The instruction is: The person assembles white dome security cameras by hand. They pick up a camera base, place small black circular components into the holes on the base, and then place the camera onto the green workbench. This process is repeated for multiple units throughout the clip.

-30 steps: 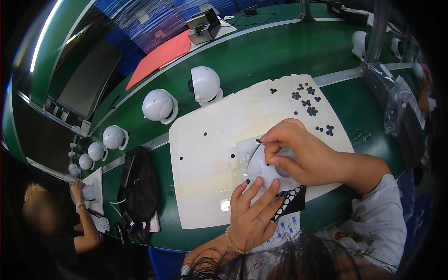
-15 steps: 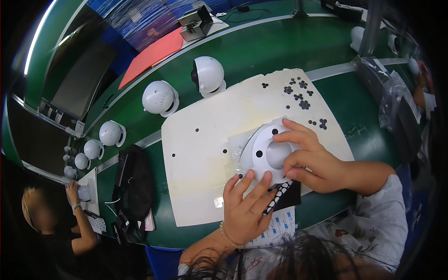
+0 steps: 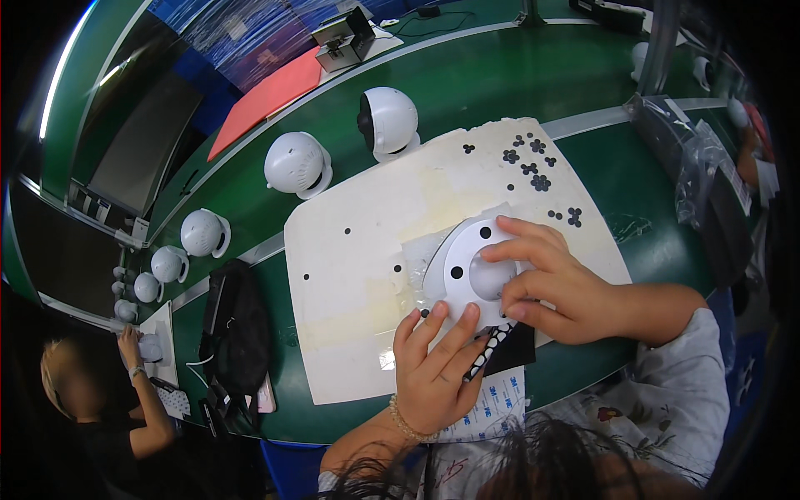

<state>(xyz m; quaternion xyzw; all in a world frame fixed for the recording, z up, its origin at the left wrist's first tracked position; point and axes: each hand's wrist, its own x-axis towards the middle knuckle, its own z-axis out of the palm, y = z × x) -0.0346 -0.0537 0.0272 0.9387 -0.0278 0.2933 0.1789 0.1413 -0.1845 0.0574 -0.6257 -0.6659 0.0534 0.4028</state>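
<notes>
A white ring-shaped housing (image 3: 457,292) with round black pads on its face lies on clear film (image 3: 414,260) over the cream board. My left hand (image 3: 437,367) rests its outer fingertips on the housing's near rim, while the bent index finger is at a narrow strip of black dots (image 3: 490,352); the thumb is hidden. My right hand (image 3: 550,287) reaches over from the right. Its upper fingers touch the ring, and thumb and index finger pinch together at its lower right edge. Whatever lies between those two tips is too small to make out.
Loose black pads (image 3: 541,182) cluster at the board's (image 3: 350,317) far right. White round cameras (image 3: 294,163) line the green belt beyond. A black bag (image 3: 237,325) lies left; plastic-wrapped items (image 3: 700,179) are at right. A co-worker (image 3: 108,408) works at far left.
The round cameras on the green belt have shifted to the right and away. My hands keep nearly the same hold at the white housing, with only small finger movement.
</notes>
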